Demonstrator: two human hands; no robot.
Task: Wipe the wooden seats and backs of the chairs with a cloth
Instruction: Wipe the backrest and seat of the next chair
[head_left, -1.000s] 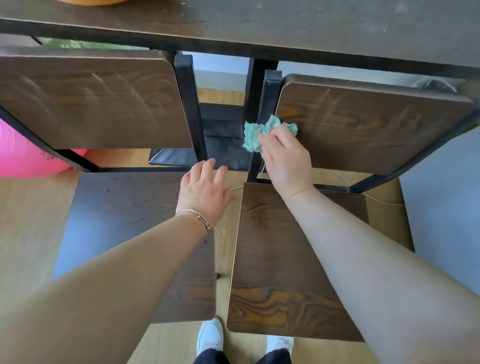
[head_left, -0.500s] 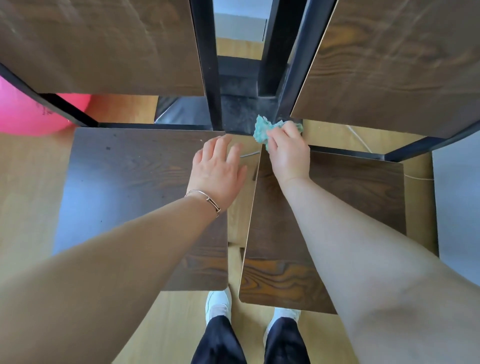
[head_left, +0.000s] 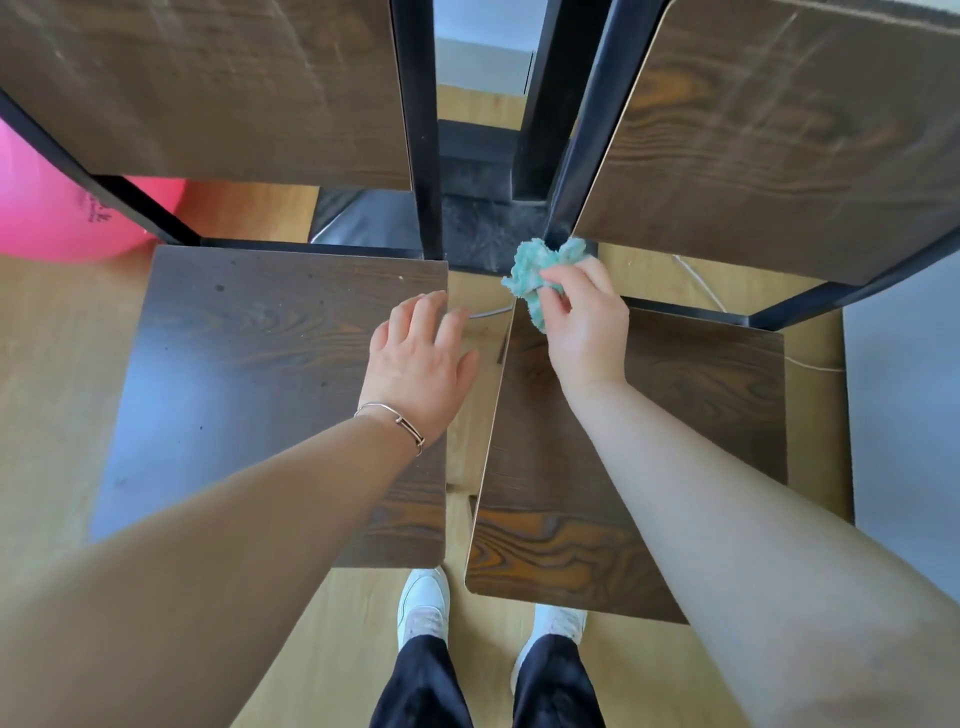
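Note:
Two dark wooden chairs stand side by side below me. My right hand (head_left: 584, 317) pinches a crumpled teal cloth (head_left: 535, 273) at the back left corner of the right seat (head_left: 691, 395), just under the right chair's back (head_left: 779, 130). My left hand (head_left: 421, 364) lies flat with fingers spread on the right edge of the left seat (head_left: 249, 364); a thin bracelet is on its wrist. The left chair's back (head_left: 208, 88) fills the upper left.
Black metal frame posts (head_left: 423, 130) run between the two backs. A pink ball (head_left: 47, 208) sits on the floor at far left. A wooden floor (head_left: 52, 338) surrounds the chairs. My white shoes (head_left: 423, 603) stand in front of the seats. A grey surface (head_left: 904, 415) lies at right.
My view has tilted down, so the table top has left the frame. My right hand with the cloth has moved down from the right chair's back to the seat's back corner.

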